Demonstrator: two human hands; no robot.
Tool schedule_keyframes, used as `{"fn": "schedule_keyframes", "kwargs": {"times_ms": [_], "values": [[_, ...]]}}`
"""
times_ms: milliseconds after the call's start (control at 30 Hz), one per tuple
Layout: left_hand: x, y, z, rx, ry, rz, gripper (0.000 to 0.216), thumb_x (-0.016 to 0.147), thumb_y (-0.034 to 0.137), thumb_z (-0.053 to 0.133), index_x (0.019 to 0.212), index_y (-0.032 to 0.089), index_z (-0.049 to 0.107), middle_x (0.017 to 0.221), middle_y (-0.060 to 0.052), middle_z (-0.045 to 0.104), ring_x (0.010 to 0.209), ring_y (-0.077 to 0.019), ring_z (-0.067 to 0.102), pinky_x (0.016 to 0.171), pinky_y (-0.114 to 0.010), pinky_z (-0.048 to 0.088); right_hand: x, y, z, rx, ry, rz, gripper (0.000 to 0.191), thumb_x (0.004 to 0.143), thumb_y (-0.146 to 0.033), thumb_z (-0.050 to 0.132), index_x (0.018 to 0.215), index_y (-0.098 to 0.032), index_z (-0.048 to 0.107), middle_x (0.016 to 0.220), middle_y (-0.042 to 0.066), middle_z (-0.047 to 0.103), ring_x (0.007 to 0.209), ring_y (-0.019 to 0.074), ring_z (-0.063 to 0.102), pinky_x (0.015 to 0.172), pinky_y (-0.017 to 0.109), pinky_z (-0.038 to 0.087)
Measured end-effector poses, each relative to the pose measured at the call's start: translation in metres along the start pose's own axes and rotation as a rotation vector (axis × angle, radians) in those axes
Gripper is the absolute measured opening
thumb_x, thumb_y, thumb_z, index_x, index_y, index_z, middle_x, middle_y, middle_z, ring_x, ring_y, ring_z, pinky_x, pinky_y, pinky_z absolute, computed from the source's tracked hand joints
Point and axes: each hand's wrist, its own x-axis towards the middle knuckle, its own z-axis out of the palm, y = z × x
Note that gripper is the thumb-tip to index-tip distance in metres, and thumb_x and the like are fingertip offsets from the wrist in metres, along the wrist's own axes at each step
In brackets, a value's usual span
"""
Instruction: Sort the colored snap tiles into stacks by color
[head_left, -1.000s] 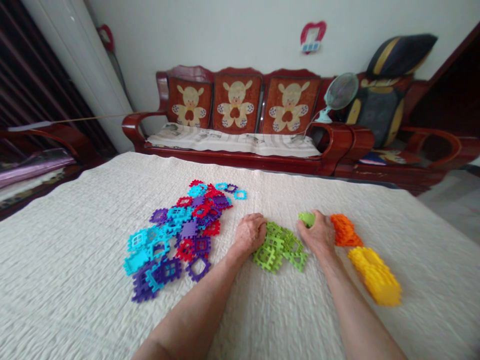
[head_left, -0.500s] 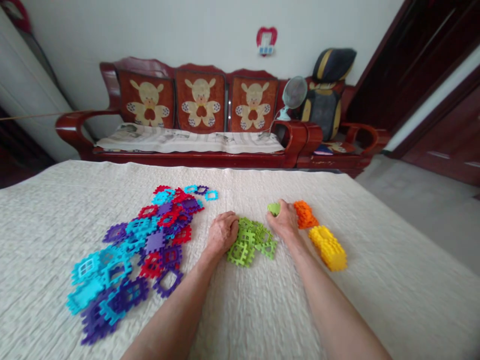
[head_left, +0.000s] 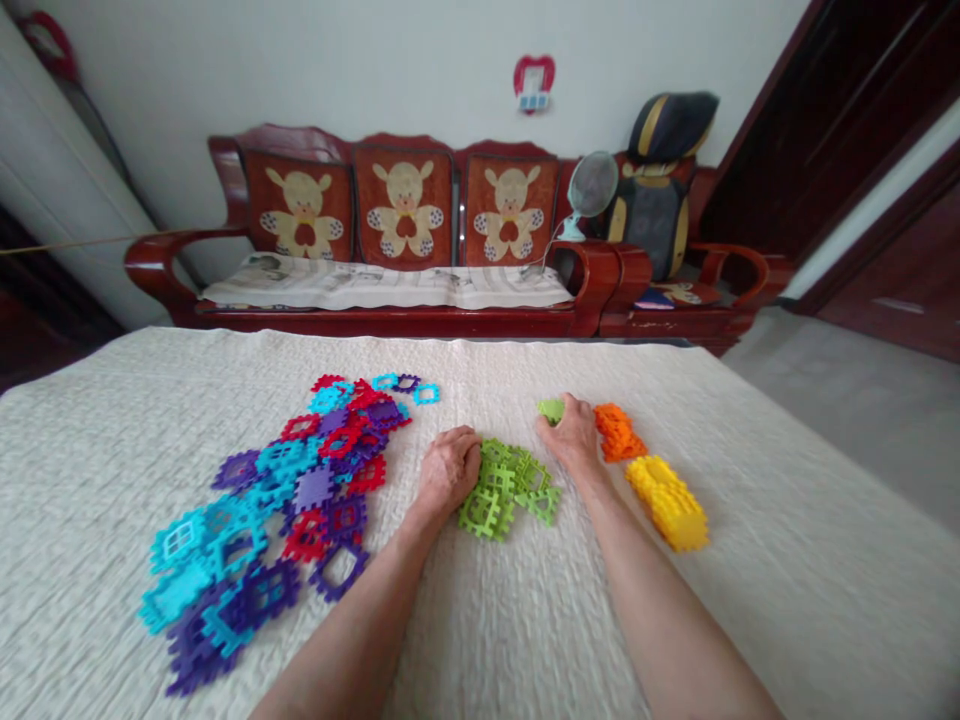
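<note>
My right hand (head_left: pixel 573 433) is closed on a light green building tile (head_left: pixel 551 409), its thumb and fingers around the near and right sides. A heap of green notched tiles (head_left: pixel 501 485) lies on the cloth between my hands, some with square or triangular openings. At the heap's left edge rests my left hand (head_left: pixel 451 467), fingers curled and touching the tiles; its fingertips are hidden, so what they hold cannot be made out. Just right of my right hand lies a stack of orange tiles (head_left: pixel 618 433), and nearer me a leaning row of yellow tiles (head_left: pixel 667 503).
A wide scatter of blue, purple and red tiles (head_left: pixel 315 490) covers the left of the cream quilted cloth (head_left: pixel 517 620). Beyond the table's far edge stand a wooden sofa (head_left: pixel 405 318) with bear cushions, a small fan (head_left: pixel 591 185) and a chair with a dark pad (head_left: pixel 651 225).
The view has shifted slightly, so everything sits a little further right and lower. Both hands keep nearly the same places, the right still holding the green tile.
</note>
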Motion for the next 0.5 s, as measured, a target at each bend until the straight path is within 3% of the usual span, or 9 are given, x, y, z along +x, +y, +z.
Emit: {"fn": "schedule_keyframes", "kwargs": {"times_ms": [500], "values": [[0.0016, 0.0048, -0.0032, -0.023, -0.038, -0.027, 0.026, 0.088, 0.017, 0.046, 0.093, 0.02, 0.071, 0.106, -0.005, 0.07, 0.1, -0.0172, 0.064, 0.097, -0.033, 0.048, 0.0029, 0.0014, -0.0001, -0.035, -0.009, 0.006, 0.052, 0.079, -0.041, 0.054, 0.121, -0.011, 0.053, 0.106, 0.017, 0.057, 0.104, 0.03, 0.05, 0.087, 0.036, 0.039]]}}
